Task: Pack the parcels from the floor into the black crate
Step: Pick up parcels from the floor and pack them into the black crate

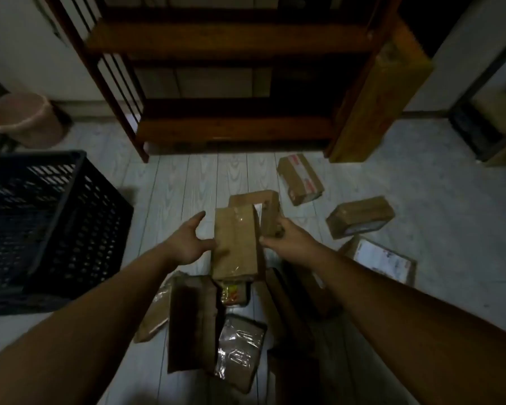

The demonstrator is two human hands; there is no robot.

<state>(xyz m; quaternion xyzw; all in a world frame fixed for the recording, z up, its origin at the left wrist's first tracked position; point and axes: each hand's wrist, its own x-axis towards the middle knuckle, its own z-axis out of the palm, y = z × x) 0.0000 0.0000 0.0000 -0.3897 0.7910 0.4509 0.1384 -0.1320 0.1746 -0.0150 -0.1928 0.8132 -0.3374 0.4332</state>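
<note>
While the tall brown parcel [235,244] hangs upright above the floor between both hands, bare floorboards [170,182] open at ten to eleven o'clock of it. They run between the black crate [70,229] at nine and the wooden shelf [231,133] at twelve. The crate's near corner stands close beside the left forearm.

The left hand [187,244] is spread wide, fingers straight, thumb against the parcel's left side. The right hand [287,238] grips its right edge at three o'clock with curled fingers. A second box [270,211] stands just behind them; blur hides whether they touch.

Loose parcels [360,216] lie from one to four o'clock. A pile of parcels [193,323] crowds the floor at six, under the forearms.
</note>
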